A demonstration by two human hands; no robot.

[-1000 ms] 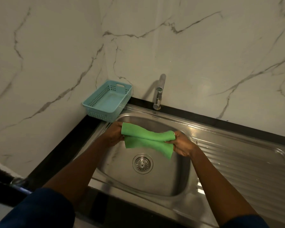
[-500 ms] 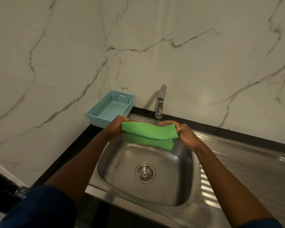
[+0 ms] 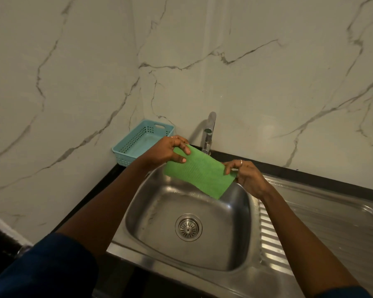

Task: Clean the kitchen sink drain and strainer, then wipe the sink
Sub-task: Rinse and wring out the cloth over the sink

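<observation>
A green cloth [image 3: 199, 173] is stretched flat between both hands above the back of the steel sink bowl [image 3: 159, 211]. My left hand [image 3: 166, 150] pinches its upper left corner. My right hand [image 3: 247, 175] pinches its right edge. The round metal strainer [image 3: 188, 227] sits in the drain at the bottom of the bowl, uncovered. Nothing else lies in the bowl.
A chrome tap [image 3: 208, 132] stands behind the bowl against the marble wall. A light blue plastic basket [image 3: 141, 143] sits in the back left corner on the black counter. The ribbed steel drainboard [image 3: 321, 222] stretches to the right.
The cloth was folded over between the hands; now it is opened out flat and tilted. Both hands have risen toward the tap.
</observation>
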